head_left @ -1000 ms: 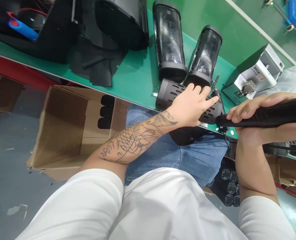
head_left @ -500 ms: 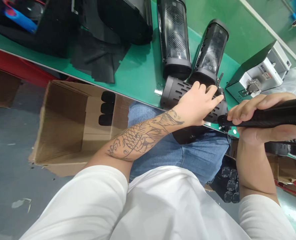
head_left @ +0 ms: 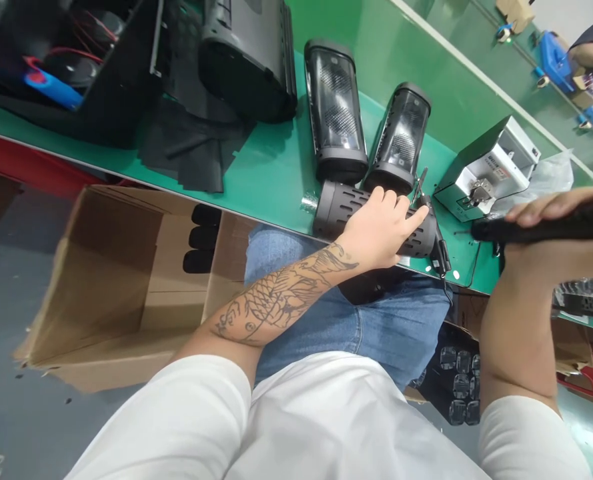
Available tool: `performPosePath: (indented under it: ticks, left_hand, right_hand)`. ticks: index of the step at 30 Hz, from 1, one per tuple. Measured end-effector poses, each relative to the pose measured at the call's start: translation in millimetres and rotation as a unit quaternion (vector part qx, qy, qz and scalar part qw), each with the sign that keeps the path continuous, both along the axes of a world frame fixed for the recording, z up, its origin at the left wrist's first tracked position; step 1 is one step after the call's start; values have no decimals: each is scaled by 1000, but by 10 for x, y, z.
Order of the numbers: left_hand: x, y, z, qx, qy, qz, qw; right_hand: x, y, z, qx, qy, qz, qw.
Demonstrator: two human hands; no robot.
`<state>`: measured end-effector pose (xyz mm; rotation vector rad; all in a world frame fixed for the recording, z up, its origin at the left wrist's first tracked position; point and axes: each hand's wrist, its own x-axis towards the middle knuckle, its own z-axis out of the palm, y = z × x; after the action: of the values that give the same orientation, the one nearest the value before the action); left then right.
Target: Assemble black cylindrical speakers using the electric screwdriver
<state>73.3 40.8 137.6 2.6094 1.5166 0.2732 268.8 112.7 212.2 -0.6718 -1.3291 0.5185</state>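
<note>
The slotted black cylinder (head_left: 376, 219) lies on its side at the worktop's (head_left: 271, 167) near edge. The left hand (head_left: 383, 223) lies palm-down over it, fingers spread and curled. The right hand (head_left: 551, 230), wrist bent, is closed around a black driver (head_left: 541, 227) held level, well apart from the cylinder.

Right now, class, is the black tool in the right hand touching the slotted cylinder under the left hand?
Apart. The head view shows green bench between the black tool and the slotted cylinder.

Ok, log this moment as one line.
left hand: on slotted black cylinder | right hand: grips black tool | green bench
</note>
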Motion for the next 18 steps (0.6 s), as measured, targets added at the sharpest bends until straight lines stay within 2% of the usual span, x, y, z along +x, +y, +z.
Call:
performPosePath:
  ticks: [2,4,6,9,11,13,16,18]
  left_hand:
    - [25,5,9,-7,4,8,1000]
    - [45,12,21,-17,7,13,1000]
    - [52,15,38,-27,5,14,1000]
    - [11,11,69,-39,0,12,999]
    - [-62,0,85,-40,2,20,999]
    - [-164,-17,95,-39,8,40,998]
    - [-312,-41,98,-47,18,61,997]
    - [-369,-52,92,-53,24,59,997]
  right_hand:
    - [44,371,11,33,52,-118,991]
    - [79,698,-23,27,72,-198,977]
    - [119,927,-107,6,66,-227,972]
    - [170,1092,-272,-13,43,-238,970]
    - [176,1114,-336,-21,43,-240,970]
    - [151,1075,-319,-42,62,-239,968]
    - [73,868,-156,-100,96,-226,964]
    - [25,615,-6,-122,111,-201,966]
